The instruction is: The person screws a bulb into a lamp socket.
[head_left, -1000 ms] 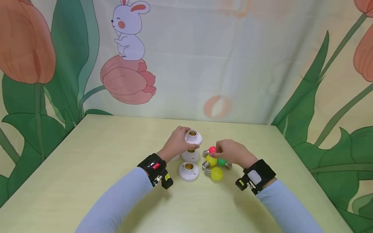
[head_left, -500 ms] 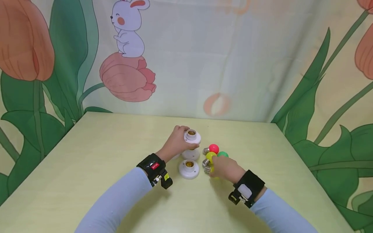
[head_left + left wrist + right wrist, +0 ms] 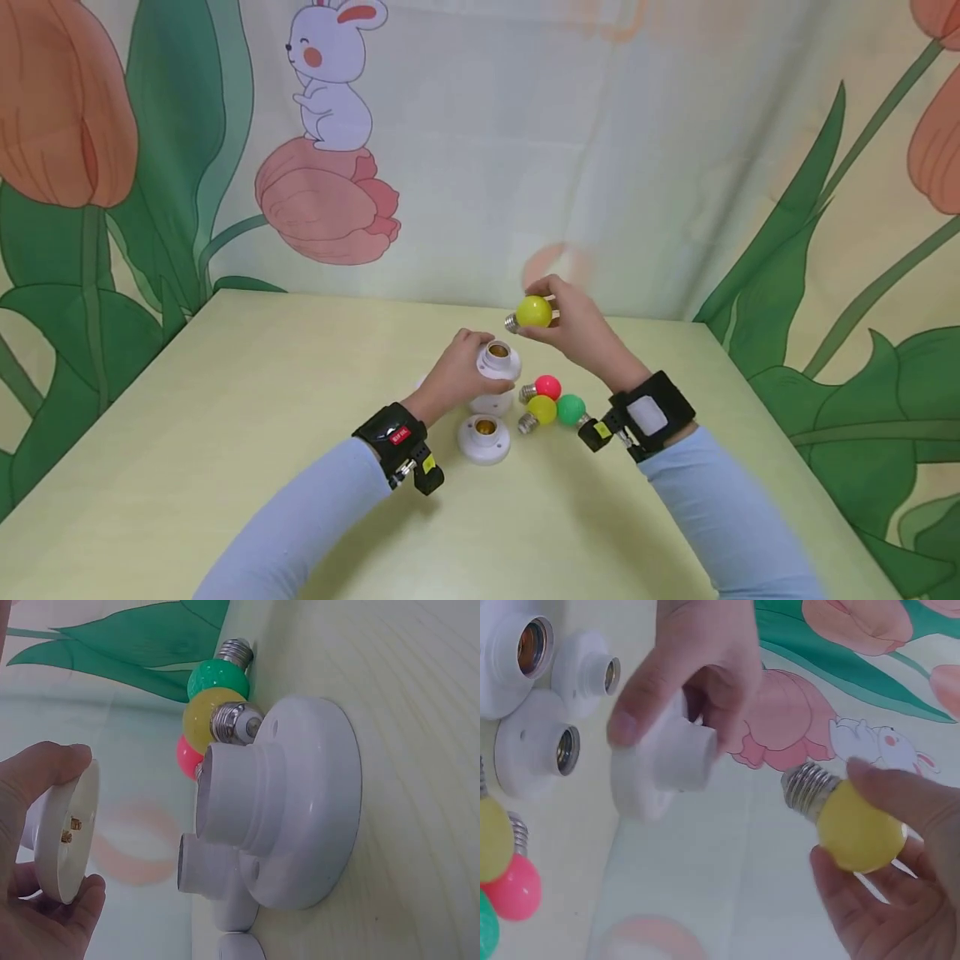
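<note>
My left hand [image 3: 459, 377] grips a white round lamp socket [image 3: 498, 360] by its base, lifted off the table with its brass-lined opening facing up. In the left wrist view, brass contacts show on the underside of this lamp socket [image 3: 69, 832]. My right hand [image 3: 581, 327] pinches a yellow light bulb [image 3: 534, 312] by its globe, above and to the right of that socket. The bulb's metal screw base [image 3: 808, 789] points left toward the socket opening, apart from it in the right wrist view.
More white lamp sockets stand on the table [image 3: 225, 433], including a near one [image 3: 483, 442] and one partly behind my left hand [image 3: 491, 404]. To their right lie a pink bulb [image 3: 548, 387], a yellow bulb [image 3: 542, 409] and a green bulb [image 3: 571, 409]. A printed curtain [image 3: 465, 192] hangs behind.
My right hand has moved from the bulbs on the table, taken hold of the nearest yellow bulb and lifted it up beside the held socket. The left hand has stayed nearly still.
</note>
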`<state>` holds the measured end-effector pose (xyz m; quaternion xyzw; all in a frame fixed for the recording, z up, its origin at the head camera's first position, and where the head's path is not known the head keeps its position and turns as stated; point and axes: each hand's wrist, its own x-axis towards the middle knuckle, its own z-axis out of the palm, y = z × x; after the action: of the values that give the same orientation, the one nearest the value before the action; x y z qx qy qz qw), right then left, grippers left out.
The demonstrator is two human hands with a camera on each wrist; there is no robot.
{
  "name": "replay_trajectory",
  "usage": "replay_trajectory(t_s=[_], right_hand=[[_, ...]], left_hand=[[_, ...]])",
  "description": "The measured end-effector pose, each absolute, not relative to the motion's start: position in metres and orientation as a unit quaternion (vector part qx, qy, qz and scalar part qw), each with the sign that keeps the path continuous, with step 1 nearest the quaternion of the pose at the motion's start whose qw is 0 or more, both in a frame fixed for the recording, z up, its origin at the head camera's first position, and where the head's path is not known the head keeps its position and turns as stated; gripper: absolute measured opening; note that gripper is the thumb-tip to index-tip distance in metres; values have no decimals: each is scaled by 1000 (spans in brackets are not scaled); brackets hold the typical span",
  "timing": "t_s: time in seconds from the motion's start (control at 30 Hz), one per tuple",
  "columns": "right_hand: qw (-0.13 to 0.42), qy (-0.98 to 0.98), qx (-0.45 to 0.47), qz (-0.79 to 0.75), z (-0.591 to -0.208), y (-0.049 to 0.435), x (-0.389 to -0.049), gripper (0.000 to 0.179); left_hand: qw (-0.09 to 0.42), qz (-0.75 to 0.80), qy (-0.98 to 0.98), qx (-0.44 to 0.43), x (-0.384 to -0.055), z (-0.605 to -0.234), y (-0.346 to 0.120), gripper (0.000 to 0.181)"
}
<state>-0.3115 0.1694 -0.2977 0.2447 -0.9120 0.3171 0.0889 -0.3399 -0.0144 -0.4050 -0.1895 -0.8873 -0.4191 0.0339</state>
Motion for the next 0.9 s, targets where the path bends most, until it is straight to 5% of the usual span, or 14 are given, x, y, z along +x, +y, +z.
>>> replay_trajectory(t_s=[0.43, 0.9], right_hand=[[77, -890, 310, 325, -332, 160, -326, 55], [47, -871, 353, 339, -327, 167, -329, 46]], left_hand=[[29, -406, -890, -204, -331, -401, -10, 73], [56, -404, -888, -210, -332, -399, -12, 74]])
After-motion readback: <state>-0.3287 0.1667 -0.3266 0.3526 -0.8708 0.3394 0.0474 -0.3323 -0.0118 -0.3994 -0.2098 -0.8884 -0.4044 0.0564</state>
